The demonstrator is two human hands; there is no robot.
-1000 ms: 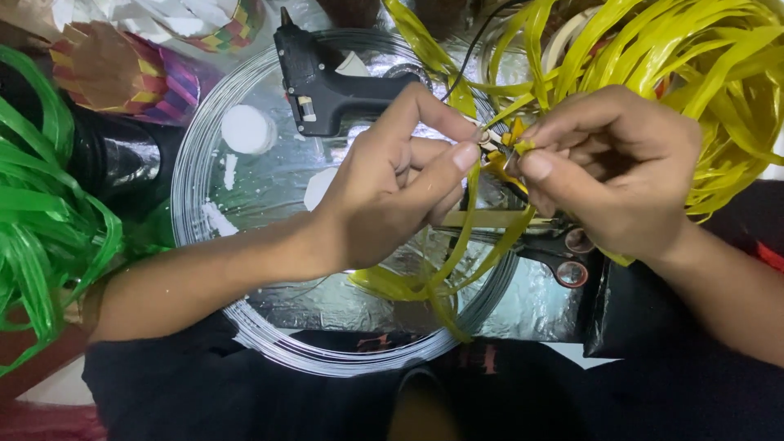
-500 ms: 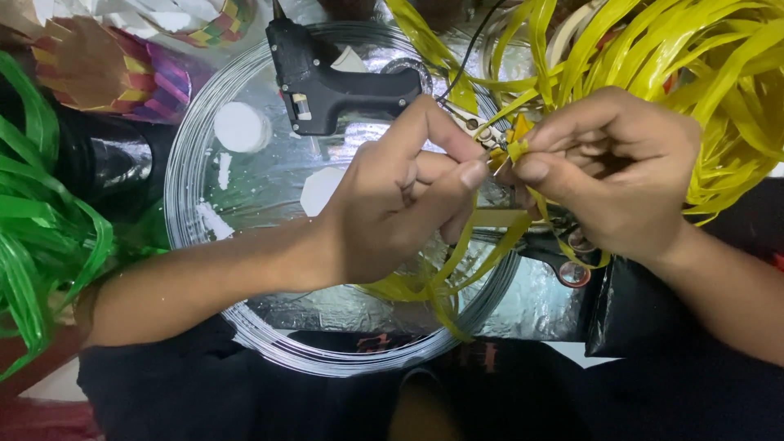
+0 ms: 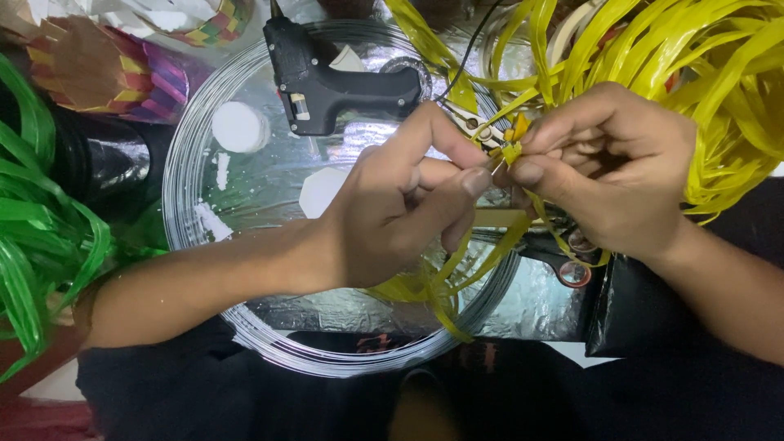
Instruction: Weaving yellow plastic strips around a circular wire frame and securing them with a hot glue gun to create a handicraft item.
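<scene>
My left hand (image 3: 408, 212) and my right hand (image 3: 608, 167) meet above a round silver tray (image 3: 196, 155). Both pinch a small folded knot of yellow plastic strip (image 3: 512, 139) between thumb and fingertips. Loose ends of the same yellow strip (image 3: 445, 286) hang down below my left hand over the tray's rim. A big bundle of yellow strips (image 3: 719, 90) lies behind my right hand.
A black glue gun (image 3: 335, 82) lies on the tray's far side, with white glue blobs (image 3: 239, 126) beside it. Green strips (image 3: 33, 237) pile up at the left. A woven multicoloured piece (image 3: 98, 69) sits top left. Scissors (image 3: 572, 265) lie under my right hand.
Both hands have stayed together on the yellow knot, shifting only slightly; the fingers have adjusted their pinch a little.
</scene>
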